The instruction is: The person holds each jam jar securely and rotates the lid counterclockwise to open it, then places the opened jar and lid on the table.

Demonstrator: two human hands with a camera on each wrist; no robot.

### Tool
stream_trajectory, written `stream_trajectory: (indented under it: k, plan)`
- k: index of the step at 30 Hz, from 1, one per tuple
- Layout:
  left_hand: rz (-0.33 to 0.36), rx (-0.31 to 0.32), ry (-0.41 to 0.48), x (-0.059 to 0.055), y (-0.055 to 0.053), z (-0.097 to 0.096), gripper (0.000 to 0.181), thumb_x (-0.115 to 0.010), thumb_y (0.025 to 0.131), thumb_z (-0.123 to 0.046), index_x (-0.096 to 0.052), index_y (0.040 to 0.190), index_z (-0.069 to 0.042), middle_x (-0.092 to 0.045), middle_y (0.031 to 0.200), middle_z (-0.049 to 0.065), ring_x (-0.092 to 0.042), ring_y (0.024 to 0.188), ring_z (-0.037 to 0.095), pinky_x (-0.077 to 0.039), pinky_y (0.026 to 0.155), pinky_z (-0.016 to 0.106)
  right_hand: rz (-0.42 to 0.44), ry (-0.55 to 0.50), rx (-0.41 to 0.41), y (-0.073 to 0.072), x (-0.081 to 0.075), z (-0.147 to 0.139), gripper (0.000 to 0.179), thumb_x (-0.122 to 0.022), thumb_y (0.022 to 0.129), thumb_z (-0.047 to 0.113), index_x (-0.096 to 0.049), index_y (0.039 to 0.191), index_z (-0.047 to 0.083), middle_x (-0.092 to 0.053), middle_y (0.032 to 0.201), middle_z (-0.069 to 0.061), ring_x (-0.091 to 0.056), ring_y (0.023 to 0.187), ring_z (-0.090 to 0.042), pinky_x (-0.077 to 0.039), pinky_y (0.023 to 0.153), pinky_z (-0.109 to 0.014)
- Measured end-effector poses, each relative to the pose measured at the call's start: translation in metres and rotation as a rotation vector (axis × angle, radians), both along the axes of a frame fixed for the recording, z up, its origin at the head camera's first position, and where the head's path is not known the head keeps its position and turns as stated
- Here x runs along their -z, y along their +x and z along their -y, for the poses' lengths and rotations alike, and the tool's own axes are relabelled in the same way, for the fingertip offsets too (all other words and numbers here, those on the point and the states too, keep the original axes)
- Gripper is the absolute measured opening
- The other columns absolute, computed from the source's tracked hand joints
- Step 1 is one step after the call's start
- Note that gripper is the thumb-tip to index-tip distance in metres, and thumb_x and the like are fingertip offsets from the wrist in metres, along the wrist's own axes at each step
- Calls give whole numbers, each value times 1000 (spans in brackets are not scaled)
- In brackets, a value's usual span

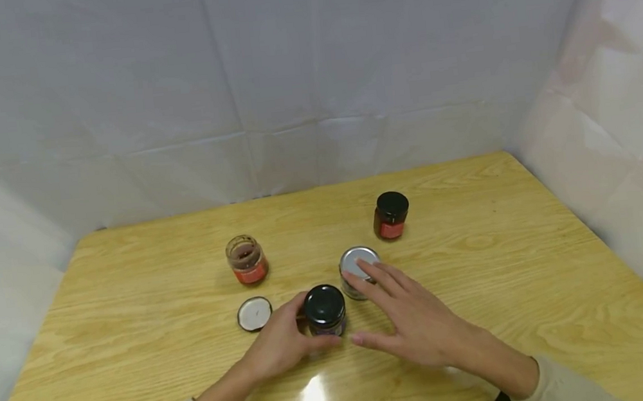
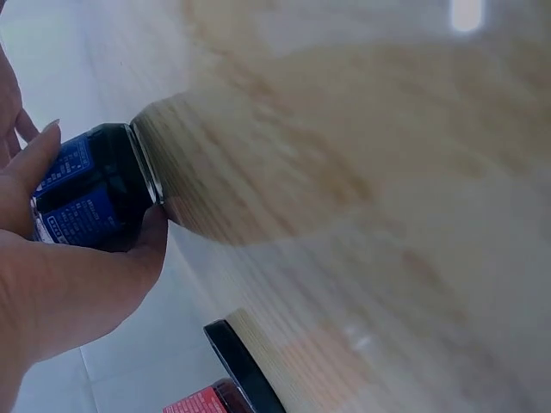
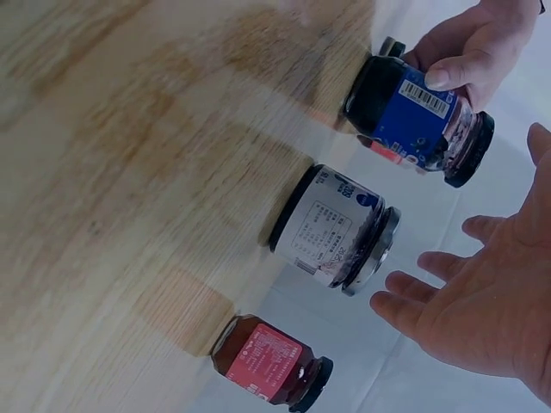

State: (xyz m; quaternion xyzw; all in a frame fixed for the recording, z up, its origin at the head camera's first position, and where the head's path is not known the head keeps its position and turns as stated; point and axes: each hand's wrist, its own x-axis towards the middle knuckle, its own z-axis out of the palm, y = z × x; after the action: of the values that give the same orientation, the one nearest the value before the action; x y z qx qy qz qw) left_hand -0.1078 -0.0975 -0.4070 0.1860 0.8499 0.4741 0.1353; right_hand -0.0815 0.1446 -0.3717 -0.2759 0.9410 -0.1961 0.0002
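Before a pale sheet (image 1: 262,70), on a wooden tabletop (image 1: 539,283), the left hand (image 1: 280,343) curls thumb and fingers round a blue-labelled jar (image 1: 325,310), which stands upright just right of that palm, well in from the far edge. The right hand (image 1: 420,320), fingers spread wide and holding nothing, is the farther one, apart from that jar on its right, fingertips by a silver-lidded jar (image 1: 353,259); outward, a loose lid (image 1: 254,314) and lidless jar (image 1: 248,260) sit toward the far left corner, a red-labelled jar (image 1: 391,216) nearer the far edge
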Motion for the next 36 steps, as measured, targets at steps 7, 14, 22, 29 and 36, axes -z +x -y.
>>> stream_trajectory:
  k: [7,14,22,29,36]
  plan:
    - [-3,-7,-11,0,0,-1,68,-85,70,-35,-55,127,-11,-64,116,0,-58,109,19,-44,94,44,-7,1,-3,0,0,-1,75,-43,91,65,-18,153,31,-14,158,1,-18,141,-29,-27,107,-52]
    - [7,-29,2,1,1,-1,64,-85,71,-33,-58,125,-12,-65,114,0,-60,106,19,-46,92,42,-6,15,-2,-1,-2,-1,73,-39,92,66,-18,153,32,-11,159,1,-20,140,-29,-27,107,-52]
    - [19,-147,-14,-2,-1,2,58,-86,67,-37,-64,116,-15,-67,100,-5,-61,92,11,-48,83,36,8,-9,3,-6,-7,-3,70,-39,94,63,-18,153,31,-11,159,0,-22,139,-28,-28,105,-53]
    - [-28,-229,33,-11,0,6,56,-88,65,-34,-66,113,-13,-68,97,-5,-62,88,9,-50,81,35,48,-63,20,-10,-17,-6,67,-37,95,61,-17,153,33,-14,158,1,-22,139,-23,-32,103,-54]
    - [-124,-256,36,-23,1,12,60,-88,67,-31,-64,119,-15,-68,103,-5,-64,96,14,-50,85,39,89,-97,31,-13,-24,-5,62,-36,96,60,-12,151,43,-15,157,3,-24,139,-25,-35,101,-55]
